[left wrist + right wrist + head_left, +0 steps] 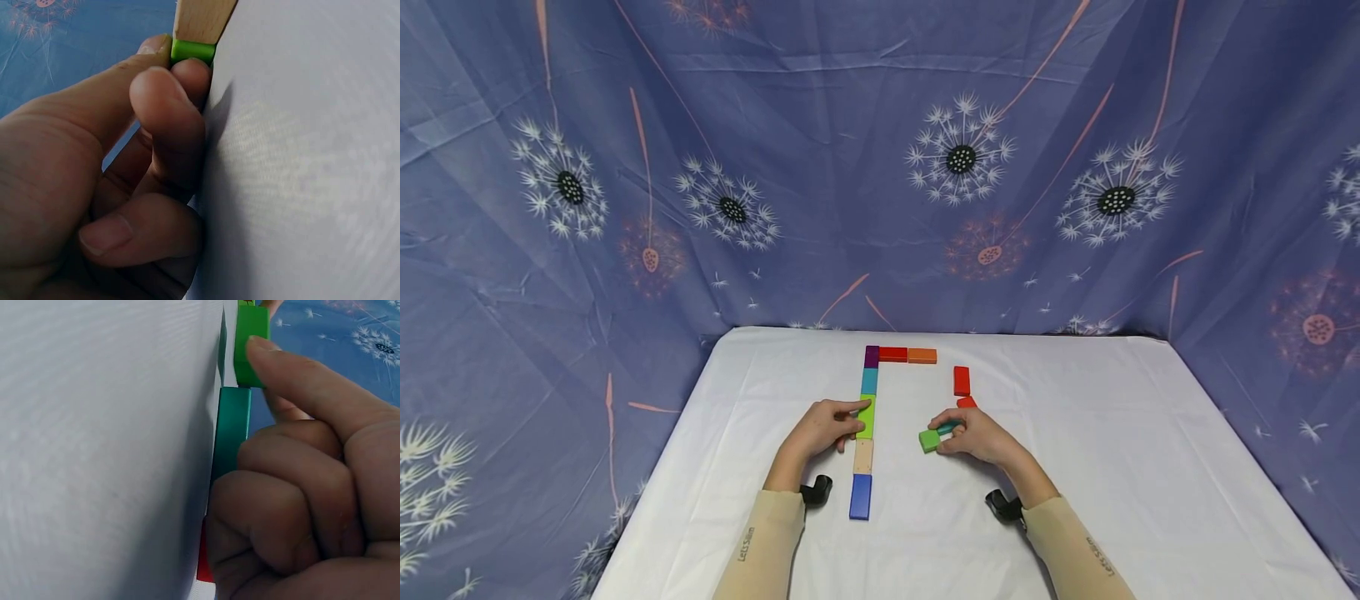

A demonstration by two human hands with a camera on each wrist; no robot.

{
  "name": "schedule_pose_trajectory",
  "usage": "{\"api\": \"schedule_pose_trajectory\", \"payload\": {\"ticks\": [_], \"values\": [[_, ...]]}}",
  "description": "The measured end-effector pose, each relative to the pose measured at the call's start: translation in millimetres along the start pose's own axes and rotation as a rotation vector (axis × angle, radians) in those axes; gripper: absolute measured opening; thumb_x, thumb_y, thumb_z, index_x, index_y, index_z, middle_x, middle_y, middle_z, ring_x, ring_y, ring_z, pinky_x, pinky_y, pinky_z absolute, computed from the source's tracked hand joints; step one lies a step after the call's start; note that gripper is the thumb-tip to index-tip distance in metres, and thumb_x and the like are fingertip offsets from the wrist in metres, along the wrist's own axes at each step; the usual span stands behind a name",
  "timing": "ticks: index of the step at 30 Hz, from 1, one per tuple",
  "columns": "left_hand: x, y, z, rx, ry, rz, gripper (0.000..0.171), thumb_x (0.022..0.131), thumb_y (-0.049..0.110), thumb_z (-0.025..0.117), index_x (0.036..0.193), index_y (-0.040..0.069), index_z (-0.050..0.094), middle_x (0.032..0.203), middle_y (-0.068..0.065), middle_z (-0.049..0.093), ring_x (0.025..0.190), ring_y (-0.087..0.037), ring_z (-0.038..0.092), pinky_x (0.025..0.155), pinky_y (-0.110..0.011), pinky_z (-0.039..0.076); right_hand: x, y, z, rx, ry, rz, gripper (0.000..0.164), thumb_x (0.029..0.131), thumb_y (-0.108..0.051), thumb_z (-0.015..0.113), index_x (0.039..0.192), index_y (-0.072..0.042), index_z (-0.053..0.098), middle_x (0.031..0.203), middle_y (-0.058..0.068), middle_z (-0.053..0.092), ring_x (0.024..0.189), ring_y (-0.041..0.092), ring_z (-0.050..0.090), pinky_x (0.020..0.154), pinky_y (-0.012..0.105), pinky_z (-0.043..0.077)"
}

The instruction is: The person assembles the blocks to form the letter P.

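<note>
A lime green block [867, 421] lies midway in a line of blocks on the left. My left hand [823, 429] holds it between thumb and index finger, and the left wrist view shows its green end [194, 51] at the fingertips. Just nearer me in that line is a plain wooden block [863, 456]. My right hand [977, 437] pinches a small green block [929, 441], raised off the cloth. A teal block [232, 425] lies under the right fingers, which partly hide it. Beyond that hand, a red block [967, 402] is partly covered.
The line continues with a blue block [861, 497] near me, then a cyan block [869, 381] and a purple block [872, 357] at the far end. A red block [893, 354] and an orange block [922, 356] extend rightward. Another red block [962, 380] lies apart on the white cloth [1075, 400].
</note>
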State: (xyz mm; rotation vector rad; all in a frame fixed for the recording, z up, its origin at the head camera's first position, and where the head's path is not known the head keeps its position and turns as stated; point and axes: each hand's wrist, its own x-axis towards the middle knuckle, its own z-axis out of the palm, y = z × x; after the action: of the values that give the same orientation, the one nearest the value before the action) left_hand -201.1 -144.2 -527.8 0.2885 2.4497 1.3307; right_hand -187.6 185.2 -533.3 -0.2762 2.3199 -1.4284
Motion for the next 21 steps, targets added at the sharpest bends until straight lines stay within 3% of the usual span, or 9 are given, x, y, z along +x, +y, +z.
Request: {"api": "schedule_pose_trajectory", "payload": {"ticks": [9, 21], "values": [[-0.6, 0.2, 0.4, 0.013, 0.000, 0.004, 0.047, 0.100, 0.026, 0.075, 0.146, 0.026, 0.067, 0.071, -0.001, 0.068, 0.049, -0.013, 0.057, 0.075, -0.032, 0.049, 1, -5, 1, -0.009, 0.093, 0.018, 0.033, 0.087, -0.010, 0.084, 0.118, -0.015, 0.078, 0.062, -0.005, 0.029, 0.060, 0.013, 0.028, 0.057, 0.024, 0.027], [0.8, -1.7, 0.7, 0.017, -0.003, -0.002, 0.049, 0.099, 0.026, 0.077, 0.147, 0.027, 0.067, 0.071, 0.000, 0.068, 0.049, -0.012, 0.057, 0.071, -0.031, 0.049, 4, -27, -6, 0.053, 0.202, 0.038, 0.039, 0.088, -0.014, 0.084, 0.125, -0.018, 0.076, 0.060, -0.006, 0.025, 0.056, 0.013, 0.023, 0.052, 0.025, 0.024]]}}
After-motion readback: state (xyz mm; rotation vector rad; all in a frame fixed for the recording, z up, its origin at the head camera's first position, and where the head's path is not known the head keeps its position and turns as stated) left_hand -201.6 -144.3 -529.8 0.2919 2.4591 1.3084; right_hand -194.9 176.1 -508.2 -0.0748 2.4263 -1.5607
